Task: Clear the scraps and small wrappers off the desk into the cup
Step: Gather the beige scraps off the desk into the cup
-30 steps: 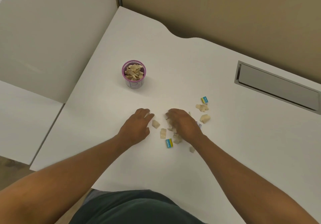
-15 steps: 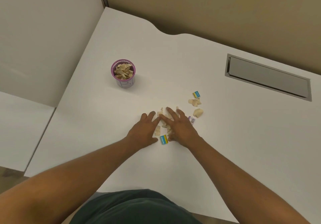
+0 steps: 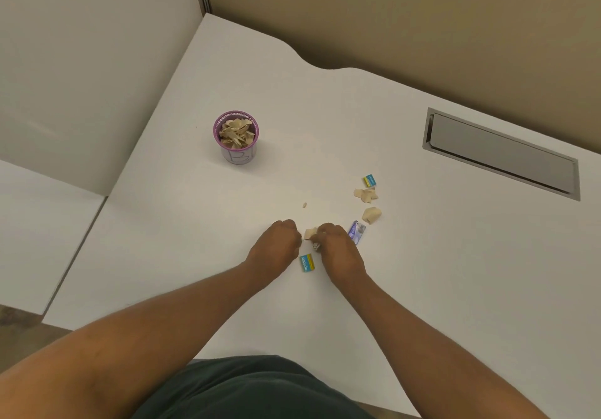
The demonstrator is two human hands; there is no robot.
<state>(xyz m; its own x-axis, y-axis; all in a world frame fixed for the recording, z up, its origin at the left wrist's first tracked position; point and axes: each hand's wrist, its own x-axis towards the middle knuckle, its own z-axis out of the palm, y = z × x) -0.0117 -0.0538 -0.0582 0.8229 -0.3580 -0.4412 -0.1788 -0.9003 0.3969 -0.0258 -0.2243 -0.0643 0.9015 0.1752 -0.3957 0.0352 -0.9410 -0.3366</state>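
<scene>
Cup (image 3: 236, 153) on desk (image 3: 422, 256), heaped with tan scraps (image 3: 236, 133), purple rim

1. Light: soft, even, indoor; moderately bright, warm beige cast overall.
2. Shadows: faint only; a weak one beside the cup (image 3: 235, 137), on its right and near side.
3. Glare: none on the desk (image 3: 422, 272); its matte white surface reads slightly grey.
4. Distortion: wide-angle; desk edges bow, forearms swell toward the near edge.
5. Sharpness: slightly soft throughout; wrapper print unreadable.
</scene>
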